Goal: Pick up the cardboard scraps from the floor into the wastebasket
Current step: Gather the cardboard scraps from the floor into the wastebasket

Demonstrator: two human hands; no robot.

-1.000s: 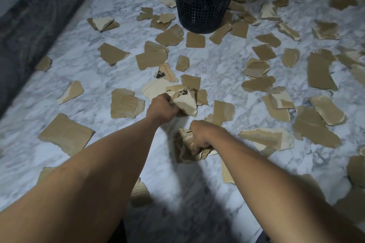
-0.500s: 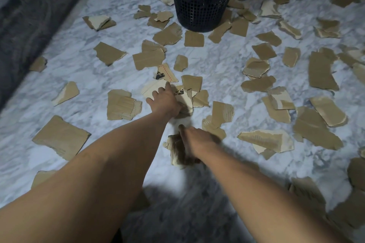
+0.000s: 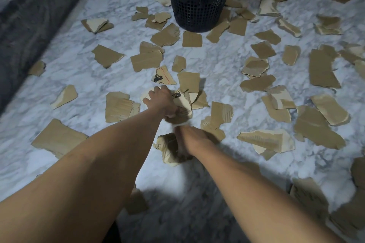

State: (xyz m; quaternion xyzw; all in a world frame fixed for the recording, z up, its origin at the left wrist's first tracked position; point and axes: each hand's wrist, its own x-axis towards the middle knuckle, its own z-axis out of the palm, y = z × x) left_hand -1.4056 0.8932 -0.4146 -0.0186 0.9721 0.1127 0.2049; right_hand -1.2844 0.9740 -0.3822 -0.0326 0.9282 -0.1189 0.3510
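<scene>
Torn brown cardboard scraps lie all over the white marble floor. A black mesh wastebasket with a black liner stands at the far middle. My left hand reaches down onto a small pile of scraps, fingers curled round some of them, beside a printed scrap. My right hand sits closer to me and grips a crumpled bunch of scraps just above the floor.
A dark grey raised edge runs along the left side. Larger scraps lie at the left and right. More scraps ring the wastebasket's base. My shadow darkens the near floor.
My left hand has pushed forward and lower onto the pile of scraps. My right hand has turned with its bunch and drifted slightly left and forward.
</scene>
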